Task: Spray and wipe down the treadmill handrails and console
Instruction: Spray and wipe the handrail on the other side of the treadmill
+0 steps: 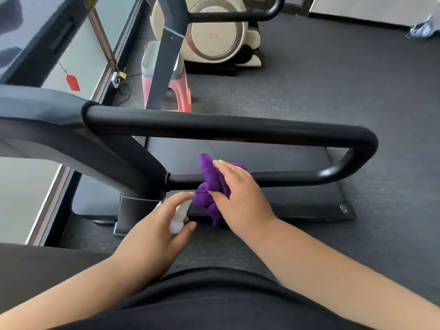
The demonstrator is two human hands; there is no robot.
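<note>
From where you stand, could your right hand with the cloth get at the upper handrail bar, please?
Probably yes: the right hand holds the purple cloth on the lower bar, and nothing lies between it and the upper bar above.

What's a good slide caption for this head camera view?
Left hand holds a white spray bottle while right hand presses a purple cloth onto the treadmill's lower handrail.

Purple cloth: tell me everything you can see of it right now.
The purple cloth looks like soft, fuzzy microfibre, bunched up rather than folded. It drapes over the lower black handrail bar, one corner sticking up and the rest hanging below. The right hand presses it against the bar; the left hand holds a white spray bottle just beside it.
</note>
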